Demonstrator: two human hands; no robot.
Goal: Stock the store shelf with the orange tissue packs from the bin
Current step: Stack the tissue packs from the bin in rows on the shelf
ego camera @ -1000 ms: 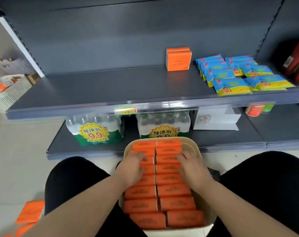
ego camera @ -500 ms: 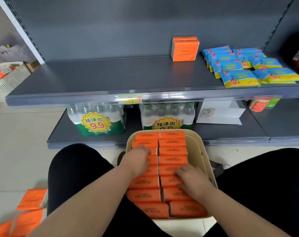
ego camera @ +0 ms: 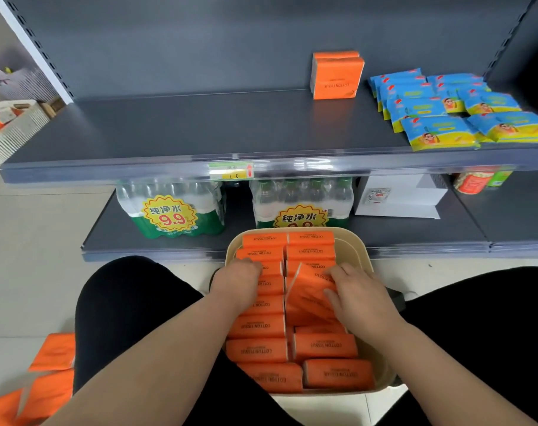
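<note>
Currently, item one: beige bin [ego camera: 347, 247] between my knees, orange tissue packs [ego camera: 258, 325] in two columns, long axes running left to right. Right hand [ego camera: 361, 298], grip closed on a tilted pack [ego camera: 307, 290] in the right column, its left end raised clear of the row. Left hand [ego camera: 237, 282], grip state not determinable; fingers pressed down into the left column. Upper shelf [ego camera: 169, 130] lies ahead and above; two packs stocked [ego camera: 337, 75] there, right of centre, nearer my right hand.
</note>
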